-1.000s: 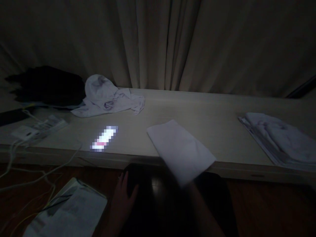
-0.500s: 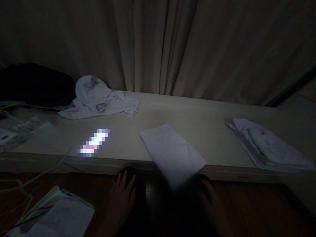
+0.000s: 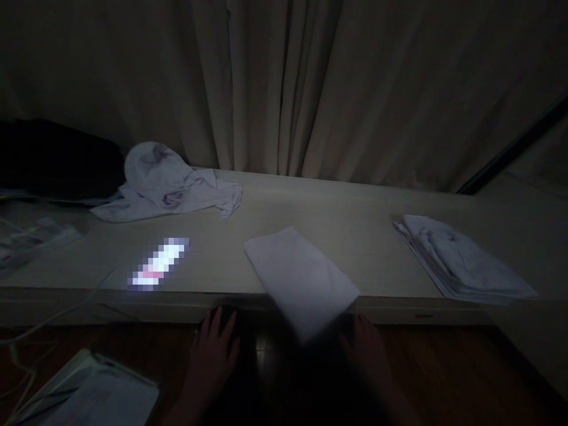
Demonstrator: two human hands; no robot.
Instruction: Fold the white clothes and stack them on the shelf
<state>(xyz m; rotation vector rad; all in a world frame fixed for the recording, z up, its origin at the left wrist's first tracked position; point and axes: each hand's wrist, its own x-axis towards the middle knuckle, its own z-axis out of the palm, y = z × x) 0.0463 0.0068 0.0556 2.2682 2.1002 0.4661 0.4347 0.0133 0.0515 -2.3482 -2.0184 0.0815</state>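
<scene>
Person's L hand point(image 3: 212, 349) & R hand point(image 3: 367, 349) bare; forearms point(image 3: 189, 390) look bare too, fading into shadow nr bottom. Small pale glint on L hand, poss. a ring point(image 3: 196, 332), too dim to confirm. Legwear point(image 3: 245, 355) v. dark, approx. black, looks plain; seams, fabric type etc. can't be made out in low light. R hand's outline a bit blurry.

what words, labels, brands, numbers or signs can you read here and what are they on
None can be read.
Lit screen: pixelated, nothing legible.
Pale sheet at the lower left: too dark and blurred to tell whether it bears print.
White folded item: no text visible.
</scene>
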